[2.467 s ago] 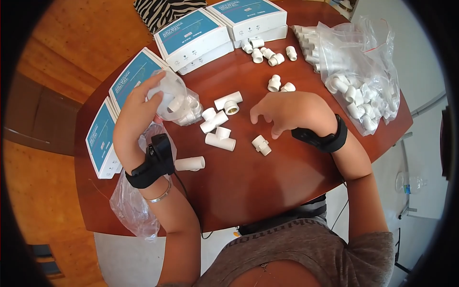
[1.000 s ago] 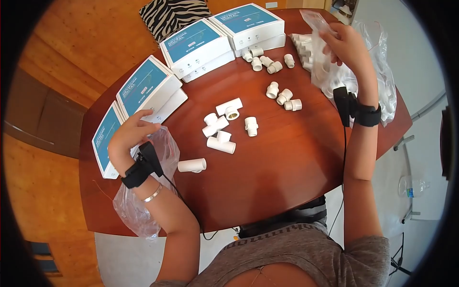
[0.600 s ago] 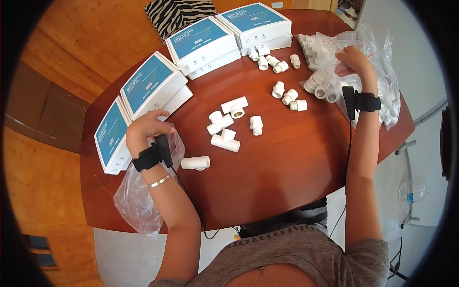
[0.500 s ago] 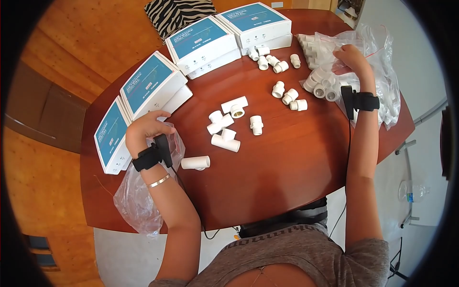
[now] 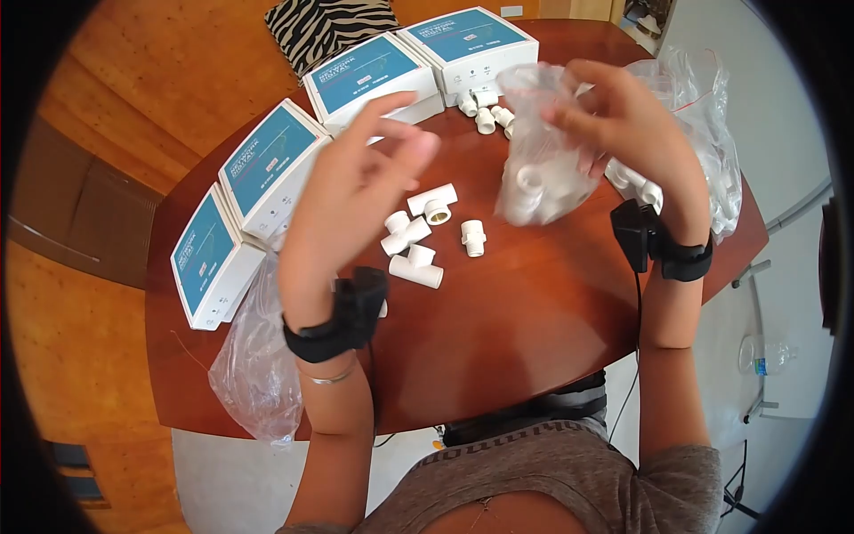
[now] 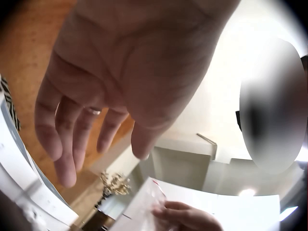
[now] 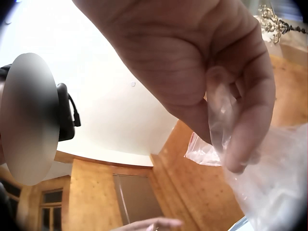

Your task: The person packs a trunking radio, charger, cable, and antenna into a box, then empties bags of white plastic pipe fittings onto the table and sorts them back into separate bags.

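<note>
Right hand (image 5: 623, 120) pinching a clear plastic bag (image 5: 538, 169) of white pipe fittings above the surface (image 5: 525, 311).
Left hand (image 5: 356, 191) raised beside the bag, fingers straight and empty; loose tee fittings (image 5: 418, 233) lie below both hands.

Four boxes (image 5: 267, 165) line the table's (image 5: 498, 320) far edge; three plastic bags (image 5: 543, 169); two hands (image 5: 356, 191).

Clear crinkly plastic bag (image 5: 543, 169), glossy wood table (image 5: 516, 303), smooth white plastic fittings (image 5: 418, 233)
</note>
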A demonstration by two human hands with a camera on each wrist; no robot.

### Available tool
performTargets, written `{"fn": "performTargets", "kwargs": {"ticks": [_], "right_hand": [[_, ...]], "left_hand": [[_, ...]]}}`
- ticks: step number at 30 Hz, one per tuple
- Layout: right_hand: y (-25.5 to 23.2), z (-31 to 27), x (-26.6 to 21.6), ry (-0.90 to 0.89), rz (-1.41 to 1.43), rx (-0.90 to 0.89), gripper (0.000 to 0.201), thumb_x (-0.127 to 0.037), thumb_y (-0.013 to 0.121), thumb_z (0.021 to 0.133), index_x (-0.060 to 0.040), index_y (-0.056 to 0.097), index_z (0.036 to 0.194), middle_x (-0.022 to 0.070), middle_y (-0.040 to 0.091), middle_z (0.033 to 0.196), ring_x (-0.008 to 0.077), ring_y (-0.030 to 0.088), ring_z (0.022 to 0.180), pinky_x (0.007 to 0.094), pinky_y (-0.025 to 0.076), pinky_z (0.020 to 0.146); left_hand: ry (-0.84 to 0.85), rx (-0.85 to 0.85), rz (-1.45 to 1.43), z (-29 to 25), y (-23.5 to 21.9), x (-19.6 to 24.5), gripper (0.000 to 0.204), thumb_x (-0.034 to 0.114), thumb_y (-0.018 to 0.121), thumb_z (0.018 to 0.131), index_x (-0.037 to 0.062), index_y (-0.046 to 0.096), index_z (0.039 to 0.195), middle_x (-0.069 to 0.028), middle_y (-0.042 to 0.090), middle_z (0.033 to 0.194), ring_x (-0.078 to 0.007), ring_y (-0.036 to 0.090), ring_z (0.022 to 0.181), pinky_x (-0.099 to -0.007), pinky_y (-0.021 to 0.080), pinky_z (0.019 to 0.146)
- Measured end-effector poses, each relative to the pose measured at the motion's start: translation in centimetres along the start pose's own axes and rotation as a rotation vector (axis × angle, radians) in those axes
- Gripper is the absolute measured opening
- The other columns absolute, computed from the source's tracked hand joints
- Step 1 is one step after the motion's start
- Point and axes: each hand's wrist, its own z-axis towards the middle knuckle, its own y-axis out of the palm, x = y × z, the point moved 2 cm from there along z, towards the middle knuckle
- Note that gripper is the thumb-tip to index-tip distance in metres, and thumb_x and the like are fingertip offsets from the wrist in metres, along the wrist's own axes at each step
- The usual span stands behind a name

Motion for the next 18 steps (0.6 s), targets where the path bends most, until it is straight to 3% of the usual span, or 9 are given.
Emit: {"fn": "performTargets", "kwargs": {"ticks": [3,4,6,7,10,11,14,16,18], "right_hand": [[1.7,0.3,1.0,-0.166,0.061,-0.264,0.026,-0.021,0.070,0.081,0.0023,0.058,0.085,0.0075,0.061,0.064,0.0150,0.062,0.054,0.0281,0.049,0.045],[1.9,0.5,1.3,-0.165,0.060,-0.263,0.026,-0.021,0.070,0.081,0.0023,0.058,0.085,0.0075,0.061,0.064,0.0150,0.062,0.054,0.0281,0.049,0.045],[2.6,0.5,1.0,-0.353,-0.023,-0.533,0.027,-0.021,0.072,0.079,0.0015,0.059,0.086,0.0064,0.062,0.068,0.0151,0.063,0.057,0.0288,0.051,0.048],[2.6,0.0,0.5,-0.146,0.024,-0.616,0.029,-0.023,0.074,0.078,0.0001,0.059,0.086,0.0063,0.063,0.071,0.0142,0.063,0.060,0.0283,0.052,0.054],[3.4,1.2,2.3,-0.237,0.033,-0.801,0.028,-0.024,0.074,0.078,-0.0020,0.061,0.089,0.0048,0.063,0.073,0.0125,0.063,0.065,0.0278,0.052,0.058],[3.6,1.5,2.9,-0.082,0.190,-0.904,0.030,-0.021,0.074,0.081,0.0000,0.058,0.095,0.0034,0.061,0.080,0.0104,0.061,0.064,0.0261,0.053,0.059],[4.1,5.0,5.0,-0.089,0.223,-0.713,0.028,-0.022,0.069,0.084,0.0003,0.059,0.097,0.0032,0.062,0.080,0.0111,0.061,0.065,0.0263,0.053,0.059],[5.3,9.6,8.4,0.013,0.024,-0.415,0.024,-0.020,0.065,0.086,-0.0014,0.060,0.100,0.0044,0.063,0.080,0.0117,0.062,0.068,0.0266,0.051,0.058],[6.5,13.3,9.9,0.069,-0.283,-0.270,0.025,-0.011,0.054,0.086,-0.0084,0.064,0.108,0.0138,0.068,0.098,0.0225,0.067,0.084,0.0334,0.054,0.066]], "left_hand": [[0.097,-0.019,0.153,-0.1,3.1,0.6,0.039,0.020,0.061,0.090,0.0048,0.052,0.125,-0.0083,0.063,0.102,-0.0119,0.060,0.073,-0.0244,0.045,0.060],[0.184,-0.001,0.159,0.0,3.9,0.6,0.034,0.015,0.061,0.089,0.0033,0.053,0.119,-0.0085,0.063,0.099,-0.0123,0.060,0.074,-0.0249,0.046,0.061],[0.272,0.018,0.161,0.1,4.3,0.0,0.029,0.011,0.060,0.087,0.0018,0.054,0.114,-0.0087,0.063,0.097,-0.0127,0.059,0.074,-0.0254,0.046,0.061],[0.328,-0.092,0.162,0.3,4.3,-0.5,0.025,0.007,0.059,0.084,0.0005,0.053,0.108,-0.0092,0.062,0.092,-0.0133,0.059,0.073,-0.0257,0.047,0.062],[0.369,-0.274,0.183,0.1,3.9,-0.3,0.017,-0.002,0.055,0.076,-0.0020,0.050,0.092,-0.0102,0.058,0.082,-0.0147,0.057,0.072,-0.0273,0.048,0.065],[0.352,-0.314,0.241,0.0,3.8,-0.5,0.018,-0.001,0.056,0.078,-0.0010,0.050,0.094,-0.0098,0.058,0.082,-0.0144,0.057,0.072,-0.0276,0.048,0.064],[0.293,-0.333,0.306,-0.7,3.3,-0.4,0.020,0.001,0.056,0.079,0.0011,0.049,0.098,-0.0093,0.058,0.080,-0.0146,0.056,0.070,-0.0283,0.047,0.062],[0.251,-0.310,0.316,-1.0,2.9,0.0,0.021,0.002,0.056,0.080,0.0020,0.048,0.100,-0.0093,0.058,0.079,-0.0151,0.056,0.067,-0.0287,0.046,0.061],[0.101,-0.318,0.267,-1.2,2.6,0.2,0.024,0.004,0.056,0.083,0.0047,0.047,0.106,-0.0096,0.058,0.075,-0.0172,0.057,0.062,-0.0295,0.045,0.059]]}}
